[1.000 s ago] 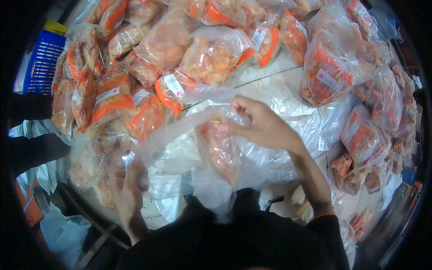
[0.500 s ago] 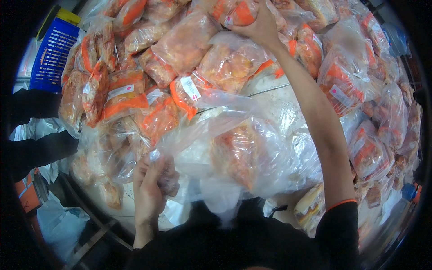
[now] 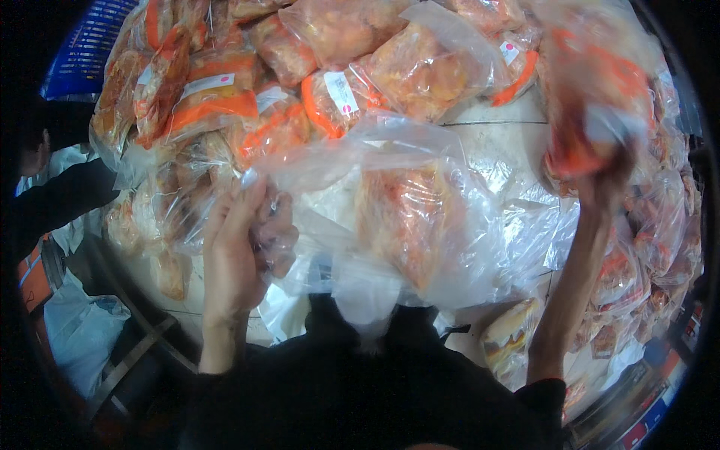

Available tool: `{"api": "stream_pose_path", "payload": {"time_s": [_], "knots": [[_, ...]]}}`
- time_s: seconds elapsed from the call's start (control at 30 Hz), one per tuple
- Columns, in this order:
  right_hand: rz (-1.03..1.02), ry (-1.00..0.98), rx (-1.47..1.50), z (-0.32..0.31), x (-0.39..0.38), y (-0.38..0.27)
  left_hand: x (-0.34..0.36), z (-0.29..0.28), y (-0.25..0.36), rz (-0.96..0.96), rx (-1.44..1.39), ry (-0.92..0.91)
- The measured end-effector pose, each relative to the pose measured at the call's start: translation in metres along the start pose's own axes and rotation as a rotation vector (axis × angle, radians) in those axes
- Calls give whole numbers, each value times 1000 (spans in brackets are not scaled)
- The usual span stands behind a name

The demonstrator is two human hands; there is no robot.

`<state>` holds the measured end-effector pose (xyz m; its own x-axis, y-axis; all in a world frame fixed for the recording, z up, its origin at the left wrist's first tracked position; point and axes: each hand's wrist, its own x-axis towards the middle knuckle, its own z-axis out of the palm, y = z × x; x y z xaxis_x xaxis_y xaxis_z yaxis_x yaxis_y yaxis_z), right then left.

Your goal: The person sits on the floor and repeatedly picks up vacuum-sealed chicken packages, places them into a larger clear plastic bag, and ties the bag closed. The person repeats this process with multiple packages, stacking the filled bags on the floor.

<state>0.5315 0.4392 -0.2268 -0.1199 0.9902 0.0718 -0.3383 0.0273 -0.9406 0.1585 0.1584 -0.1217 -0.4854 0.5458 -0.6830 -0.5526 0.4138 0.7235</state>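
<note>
My left hand (image 3: pixel 244 240) is closed on the gathered edge of a large clear plastic bag (image 3: pixel 480 247), which spreads out in front of me. Inside the bag lies a pack of reddish-orange seasoned meat (image 3: pixel 401 214). On the right, my right hand (image 3: pixel 611 176) grips an orange-banded pack of meat (image 3: pixel 577 146) with a white label. Motion smears this pack and the hand, so single fingers do not show.
Several sealed meat packs (image 3: pixel 337 34) are heaped on the white tiled table (image 3: pixel 495 142), with more bags (image 3: pixel 660 202) along the right. A blue crate (image 3: pixel 82 56) stands at the far left. Another person's dark sleeve (image 3: pixel 67 199) reaches in from the left.
My right hand has come from the far middle heap toward the right and nearer, carrying the meat pack. The left hand keeps hold of the clear bag. The view has shifted slightly.
</note>
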Motion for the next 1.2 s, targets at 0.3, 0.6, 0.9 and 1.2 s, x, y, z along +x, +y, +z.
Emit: {"api": "stream_pose_path", "payload": {"time_s": [0.3, 0.6, 0.9, 1.2], "knots": [[-105, -349, -625, 115, -220, -16, 2, 31, 11, 59, -110, -102], [8, -426, -901, 149, -177, -34, 17, 4, 2, 235, 160, -220], [-76, -448, -1032, 173, -117, -11, 13, -32, -2, 382, 170, -350], [-339, -223, -1589, 200, 37, 91, -17, -31, -9, 274, -190, -455]]}}
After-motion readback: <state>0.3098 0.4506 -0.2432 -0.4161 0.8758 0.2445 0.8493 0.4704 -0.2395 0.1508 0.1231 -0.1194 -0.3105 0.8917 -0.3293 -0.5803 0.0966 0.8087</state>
